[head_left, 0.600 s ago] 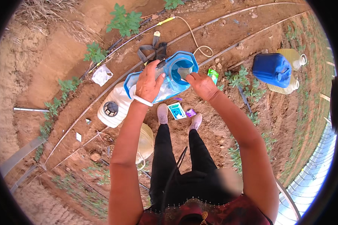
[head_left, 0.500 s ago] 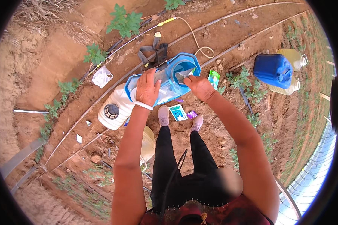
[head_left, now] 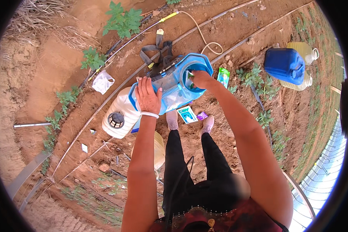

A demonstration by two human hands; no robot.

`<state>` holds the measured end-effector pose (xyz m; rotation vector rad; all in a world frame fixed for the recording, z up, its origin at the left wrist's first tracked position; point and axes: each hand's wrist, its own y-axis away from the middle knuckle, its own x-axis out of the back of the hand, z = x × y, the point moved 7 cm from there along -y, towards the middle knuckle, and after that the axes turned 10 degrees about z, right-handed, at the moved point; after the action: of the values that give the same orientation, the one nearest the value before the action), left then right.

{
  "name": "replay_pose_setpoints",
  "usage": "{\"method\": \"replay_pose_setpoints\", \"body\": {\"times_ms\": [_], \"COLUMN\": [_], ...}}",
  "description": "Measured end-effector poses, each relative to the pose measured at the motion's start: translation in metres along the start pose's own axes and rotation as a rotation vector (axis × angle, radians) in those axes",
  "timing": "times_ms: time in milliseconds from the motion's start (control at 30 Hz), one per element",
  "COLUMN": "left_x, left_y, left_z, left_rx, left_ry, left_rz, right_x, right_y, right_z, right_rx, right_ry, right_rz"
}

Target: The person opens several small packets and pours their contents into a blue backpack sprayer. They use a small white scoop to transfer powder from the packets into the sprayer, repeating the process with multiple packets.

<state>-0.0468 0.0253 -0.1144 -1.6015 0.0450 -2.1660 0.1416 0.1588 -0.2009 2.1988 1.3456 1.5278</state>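
A blue backpack sprayer tank (head_left: 174, 91) with black straps (head_left: 155, 54) stands on the soil in front of my feet. My left hand (head_left: 147, 96) lies flat on its near side, fingers spread, a white band on the wrist. My right hand (head_left: 201, 79) reaches into the tank's round top opening (head_left: 197, 65). Its fingers pinch something small, green and white (head_left: 189, 83), hard to make out. A green sachet (head_left: 223, 76) lies on the ground just right of the tank. Another sachet (head_left: 187, 114) and a purple scrap (head_left: 202, 115) lie between my shoes.
A white jug (head_left: 119, 114) with a strainer cap lies left of the tank. A blue jerrycan (head_left: 284, 65) and yellow cans (head_left: 303, 52) stand at the right. Drip hoses (head_left: 104, 108) run across the soil. A white bag (head_left: 103, 82) and small plants (head_left: 121, 19) sit to the left.
My right hand has gone from above the tank's opening down into it. My left hand has slid from the rim onto the tank's near side.
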Motion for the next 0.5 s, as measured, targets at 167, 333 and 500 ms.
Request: {"method": "replay_pose_setpoints", "body": {"times_ms": [167,333,500], "left_x": [0.002,-0.005,-0.003], "left_y": [0.001,0.0,-0.001], "left_z": [-0.001,0.008,0.004], "left_rx": [0.011,0.006,0.021], "left_ry": [-0.054,-0.053,-0.088], "left_rz": [-0.024,-0.039,-0.063], "right_x": [-0.038,-0.086,-0.058], "right_y": [-0.019,-0.032,-0.043], "right_z": [0.02,0.033,0.006], "right_rx": [-0.707,-0.621,-0.31], "right_ry": [-0.669,-0.685,-0.225], "right_rz": [-0.11,-0.128,0.041]}}
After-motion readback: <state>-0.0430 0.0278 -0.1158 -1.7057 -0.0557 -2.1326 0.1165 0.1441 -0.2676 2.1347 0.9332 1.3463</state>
